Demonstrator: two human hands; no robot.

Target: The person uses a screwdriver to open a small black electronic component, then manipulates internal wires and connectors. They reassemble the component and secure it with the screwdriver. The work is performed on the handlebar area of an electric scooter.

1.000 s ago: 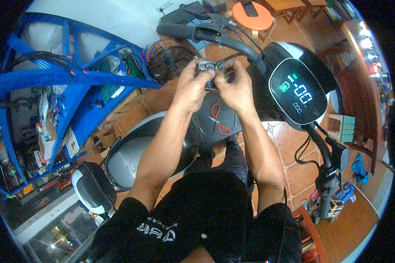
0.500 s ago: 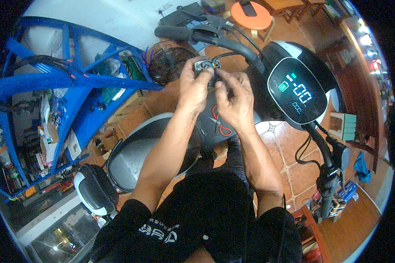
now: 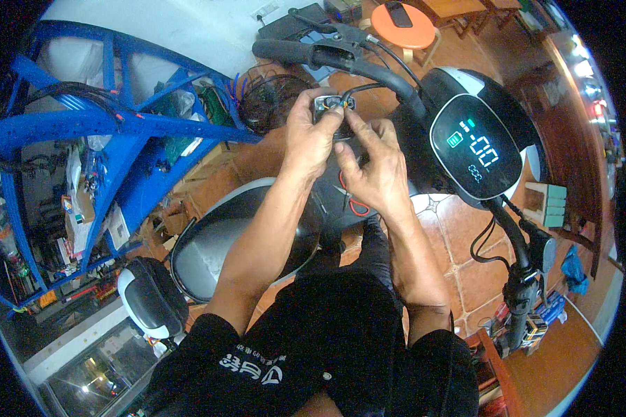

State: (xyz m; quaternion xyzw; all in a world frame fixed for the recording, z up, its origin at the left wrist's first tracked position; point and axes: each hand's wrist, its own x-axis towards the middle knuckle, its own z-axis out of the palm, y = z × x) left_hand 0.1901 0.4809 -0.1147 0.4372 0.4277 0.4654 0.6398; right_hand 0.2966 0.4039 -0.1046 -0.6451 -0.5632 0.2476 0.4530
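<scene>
My left hand (image 3: 309, 144) is closed around a small opened handlebar switch housing (image 3: 321, 104), its thumb pressed onto the inside where coloured wires show. A black cable (image 3: 367, 87) runs from the housing toward the handlebar (image 3: 382, 75) of an electric scooter. My right hand (image 3: 377, 167) points its index finger at the wires, touching or nearly touching them. Its thumb stands apart, and no held thing shows in this hand. Below it, red-handled scissors (image 3: 358, 206) lie on the dark seat or footboard area. The lit scooter display (image 3: 474, 153) is to the right.
A blue metal rack (image 3: 111, 132) loaded with parts fills the left side. The opened seat bucket (image 3: 219, 254) sits by my left forearm. An orange round stool (image 3: 403, 29) with a phone stands far ahead. At right are the other handlebar grip (image 3: 518, 302) and a green-white stool (image 3: 553, 203).
My right thumb has swung away from the index finger, which stays by the wires. The left hand keeps its hold on the switch housing. The whole view has shifted slightly.
</scene>
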